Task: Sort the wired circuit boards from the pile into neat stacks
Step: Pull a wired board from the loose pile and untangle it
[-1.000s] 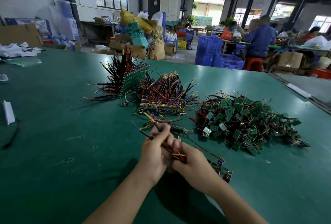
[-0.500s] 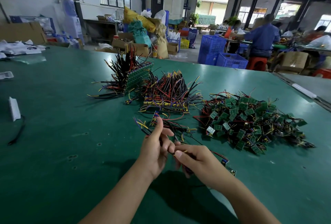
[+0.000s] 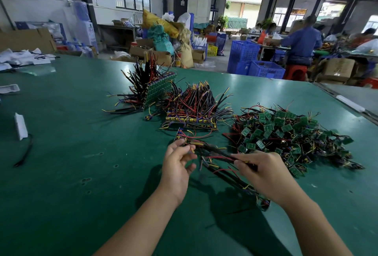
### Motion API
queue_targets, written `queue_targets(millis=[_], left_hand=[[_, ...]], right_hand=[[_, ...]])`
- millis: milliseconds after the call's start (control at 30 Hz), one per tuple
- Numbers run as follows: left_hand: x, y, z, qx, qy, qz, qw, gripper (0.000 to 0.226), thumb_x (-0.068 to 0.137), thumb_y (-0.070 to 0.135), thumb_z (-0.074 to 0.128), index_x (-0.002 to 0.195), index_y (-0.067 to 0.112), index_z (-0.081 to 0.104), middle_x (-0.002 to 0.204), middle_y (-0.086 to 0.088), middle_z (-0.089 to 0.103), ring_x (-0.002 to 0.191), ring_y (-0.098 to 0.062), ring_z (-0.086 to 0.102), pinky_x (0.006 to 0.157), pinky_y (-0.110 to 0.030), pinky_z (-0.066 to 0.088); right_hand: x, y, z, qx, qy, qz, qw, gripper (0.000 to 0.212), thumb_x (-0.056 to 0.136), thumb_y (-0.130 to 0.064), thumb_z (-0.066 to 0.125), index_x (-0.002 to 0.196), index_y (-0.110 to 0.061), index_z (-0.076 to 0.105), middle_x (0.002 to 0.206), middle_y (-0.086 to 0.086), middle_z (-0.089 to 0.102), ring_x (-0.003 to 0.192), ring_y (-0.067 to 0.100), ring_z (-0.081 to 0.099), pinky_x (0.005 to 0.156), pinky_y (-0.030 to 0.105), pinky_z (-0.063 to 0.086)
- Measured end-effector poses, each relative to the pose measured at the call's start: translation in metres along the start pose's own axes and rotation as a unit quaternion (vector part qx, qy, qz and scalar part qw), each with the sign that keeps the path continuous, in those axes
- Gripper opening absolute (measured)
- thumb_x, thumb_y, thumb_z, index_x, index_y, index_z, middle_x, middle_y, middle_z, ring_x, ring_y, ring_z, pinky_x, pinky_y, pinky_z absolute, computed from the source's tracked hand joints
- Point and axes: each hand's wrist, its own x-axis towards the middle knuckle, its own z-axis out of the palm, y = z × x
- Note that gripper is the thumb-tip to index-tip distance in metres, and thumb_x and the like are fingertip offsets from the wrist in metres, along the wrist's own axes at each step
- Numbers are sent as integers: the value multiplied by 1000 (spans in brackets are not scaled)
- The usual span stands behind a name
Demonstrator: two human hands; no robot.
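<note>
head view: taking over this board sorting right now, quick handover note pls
Right hand grips the wired bundle by its wires. Left hand is at the bundle's far end; I can't tell if it is gripping.
The unsorted pile lies on the right of the green table. The flat stack sits mid-table, with the upright stack behind it to the left.
Done: two stacks built.
Left: straighten the bundle, probably add it to a stack, then work through the pile, which looks large.
</note>
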Motion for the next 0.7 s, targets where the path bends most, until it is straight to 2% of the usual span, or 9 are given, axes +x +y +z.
queue_targets(millis=[67, 133, 200, 267, 333, 400, 533, 633, 700], left_hand=[[0, -1, -3, 7, 31, 16, 999, 22, 89, 3, 50, 101, 21, 54, 81, 2, 66, 64, -9, 56, 60, -27, 40], [2, -1, -5, 40, 63, 33, 997, 18, 89, 5, 52, 99, 20, 55, 85, 0, 61, 68, -11, 54, 60, -27, 40], [4, -2, -8, 75, 84, 41, 993, 12, 89, 9, 56, 95, 20, 55, 87, -1, 59, 70, -12, 53, 60, -27, 40], [6, -5, -8, 98, 88, 42, 990, 10, 89, 10, 58, 92, 19, 54, 86, -1, 57, 70, -13, 52, 58, -27, 40], [7, -6, -8, 124, 86, 44, 988, 10, 90, 8, 58, 92, 17, 54, 84, -1, 56, 69, -13, 52, 57, -27, 41], [8, -8, -8, 147, 87, 45, 984, 10, 90, 6, 58, 91, 16, 54, 81, -2, 55, 67, -14, 51, 57, -27, 41], [10, -11, -9, 161, 88, 45, 982, 11, 90, 4, 56, 90, 14, 53, 79, -3, 53, 65, -14, 50, 58, -28, 42], [8, -11, -9, 181, 77, 45, 979, 10, 90, 3, 56, 88, 12, 54, 78, -3, 53, 64, -15, 50, 58, -29, 42], [7, -12, -8, 205, 68, 51, 975, 9, 90, 3, 56, 88, 11, 54, 76, -3, 53, 64, -15, 49, 59, -29, 42]], right_hand=[[0, 5, -4, -34, -41, 23, 998, 22, 94, -26, 61, 111, -27, 74, 48, -9, 59, 40, 11, 46, 41, 18, 27], [1, 9, -7, -76, -80, 51, 993, 22, 95, -29, 58, 110, -29, 74, 45, -21, 54, 40, 5, 48, 40, 16, 30], [2, 12, -7, -129, -115, 71, 982, 22, 96, -33, 55, 101, -29, 75, 70, -21, 64, 57, 0, 55, 49, 15, 40], [1, 13, -3, -192, -151, 83, 966, 29, 95, -41, 50, 93, -23, 72, 93, -8, 64, 84, 9, 57, 69, 31, 49], [1, 11, 2, -249, -187, 96, 945, 38, 92, -56, 48, 87, -25, 68, 90, -6, 60, 94, 17, 54, 76, 35, 41], [0, 8, 7, -274, -209, 99, 933, 42, 85, -68, 49, 86, -29, 65, 84, -9, 58, 93, 16, 53, 78, 35, 37], [2, 2, 10, -217, -246, 122, 937, 34, 81, -50, 65, 109, -31, 67, 90, -7, 66, 88, 17, 60, 69, 28, 40], [3, 3, 10, -233, -243, 124, 933, 38, 76, -46, 68, 108, -26, 68, 90, -2, 69, 83, 19, 64, 61, 30, 50], [3, 5, 13, -238, -234, 122, 935, 39, 73, -44, 69, 104, -21, 69, 84, 1, 70, 73, 19, 64, 55, 30, 50]])
